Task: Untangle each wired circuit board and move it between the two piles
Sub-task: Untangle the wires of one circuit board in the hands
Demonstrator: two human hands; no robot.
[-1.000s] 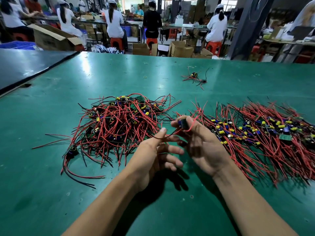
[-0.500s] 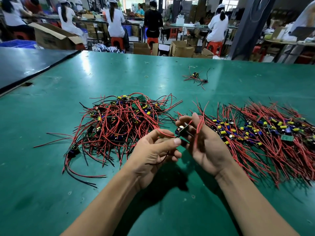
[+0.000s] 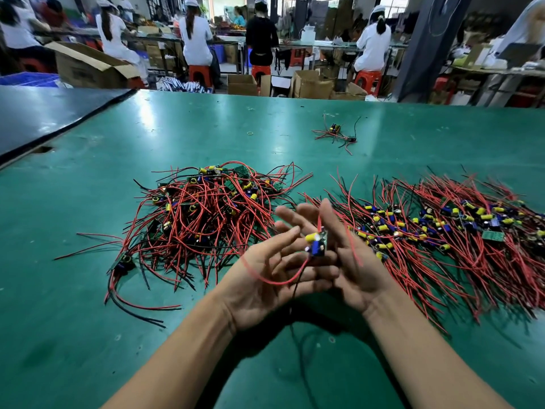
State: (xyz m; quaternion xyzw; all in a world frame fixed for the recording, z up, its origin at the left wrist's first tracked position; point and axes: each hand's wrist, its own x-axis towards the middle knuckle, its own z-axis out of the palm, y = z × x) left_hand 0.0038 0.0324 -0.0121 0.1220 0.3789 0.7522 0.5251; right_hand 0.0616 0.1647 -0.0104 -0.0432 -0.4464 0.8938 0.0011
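Circuit board point(image 3: 317, 245) is cradled between left hand point(image 3: 261, 290) and right hand point(image 3: 355, 270), fingers loosely straight; its red wire point(image 3: 275, 281) should be drawn clear.

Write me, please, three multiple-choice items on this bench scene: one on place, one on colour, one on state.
1. The stray wire bundle lies: A between the piles; B beyond both piles; C at the near edge.
2. Most wires in the left pile are: A red; B white; C green.
3. The circuit board is: A buried in a pile; B lying flat, untouched; C held up between both hands.
Answers: B, it sits farther out on the table; A, red strands dominate; C, the left hand and right hand hold it up.
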